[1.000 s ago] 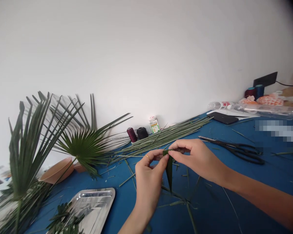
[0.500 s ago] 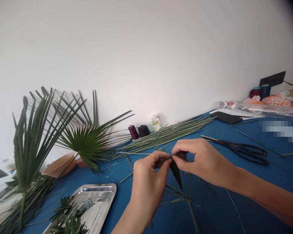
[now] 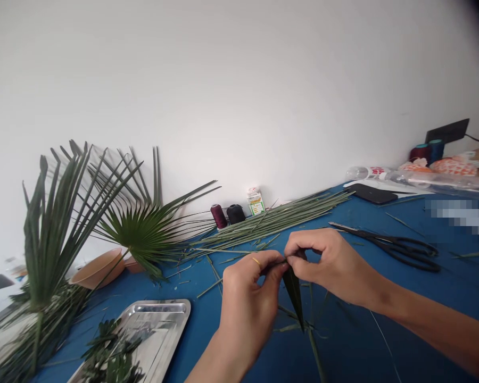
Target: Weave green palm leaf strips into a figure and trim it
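My left hand (image 3: 252,298), with a ring on one finger, pinches the upper end of a dark green leaf piece (image 3: 294,298). Fingertip to fingertip with it, my right hand (image 3: 323,260) pinches the same end from the other side. The leaf's pointed tip hangs down below the fingers. How its top is folded is hidden by the fingertips. Under it on the blue table (image 3: 355,351) lie several loose leaf strips (image 3: 315,351). A thin pale thread (image 3: 385,340) runs down below my right wrist.
Black scissors (image 3: 391,247) lie beyond my right forearm. Long green strips (image 3: 279,218) are piled near the wall, by two thread spools (image 3: 218,216). At left are a metal tray (image 3: 179,314) with leaf pieces, fan palm leaves (image 3: 138,229) and an orange bowl (image 3: 98,270).
Both hands have shifted slightly right and down together with the leaf piece. They keep their pinch at its upper end.
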Demonstrator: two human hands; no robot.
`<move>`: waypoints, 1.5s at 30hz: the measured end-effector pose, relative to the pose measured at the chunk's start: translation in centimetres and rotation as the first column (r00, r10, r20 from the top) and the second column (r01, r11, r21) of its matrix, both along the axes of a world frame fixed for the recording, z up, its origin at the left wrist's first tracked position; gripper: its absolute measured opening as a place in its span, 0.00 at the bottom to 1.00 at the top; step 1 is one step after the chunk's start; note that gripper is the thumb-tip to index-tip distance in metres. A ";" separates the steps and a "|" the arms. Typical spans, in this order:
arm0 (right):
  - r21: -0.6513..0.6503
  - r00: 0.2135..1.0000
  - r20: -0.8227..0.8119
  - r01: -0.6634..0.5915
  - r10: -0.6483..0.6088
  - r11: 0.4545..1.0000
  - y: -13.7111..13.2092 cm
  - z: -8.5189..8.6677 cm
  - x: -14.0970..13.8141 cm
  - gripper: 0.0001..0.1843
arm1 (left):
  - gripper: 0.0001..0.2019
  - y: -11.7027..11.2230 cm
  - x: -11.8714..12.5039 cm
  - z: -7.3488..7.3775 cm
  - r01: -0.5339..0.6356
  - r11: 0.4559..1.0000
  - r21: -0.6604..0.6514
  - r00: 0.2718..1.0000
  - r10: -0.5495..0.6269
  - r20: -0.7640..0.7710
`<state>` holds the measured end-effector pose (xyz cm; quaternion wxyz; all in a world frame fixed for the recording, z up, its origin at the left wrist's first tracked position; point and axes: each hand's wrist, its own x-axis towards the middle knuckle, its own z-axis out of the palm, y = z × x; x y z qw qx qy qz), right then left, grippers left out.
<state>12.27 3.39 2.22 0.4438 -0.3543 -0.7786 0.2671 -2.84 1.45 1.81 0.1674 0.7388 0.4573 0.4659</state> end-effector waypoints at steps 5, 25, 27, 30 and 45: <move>-0.055 1.000 -0.019 -0.006 0.005 0.998 -0.1 0.3 0.1 0.09 | 0.04 -0.2 0.1 0.2 -0.005 1.000 0.029 0.999 0.004 0.040; -0.025 0.941 0.161 0.305 -0.298 0.952 4.1 -1.5 1.2 0.14 | 0.08 -1.1 0.6 1.1 0.003 0.971 0.237 0.879 -0.115 0.463; -0.022 0.902 0.185 0.401 -0.391 0.916 6.0 -2.3 2.5 0.13 | 0.08 -1.6 0.3 1.5 0.015 0.950 0.313 0.784 -0.206 0.586; -0.004 0.827 0.169 0.544 -0.536 0.839 7.8 -2.6 4.4 0.11 | 0.06 -1.6 0.0 1.9 -0.014 0.957 0.289 0.730 -0.188 0.657; -0.016 1.000 -0.024 0.010 -0.011 1.000 0.5 1.3 -1.0 0.08 | 0.04 1.4 0.0 0.3 0.164 0.944 -0.286 0.699 0.093 0.709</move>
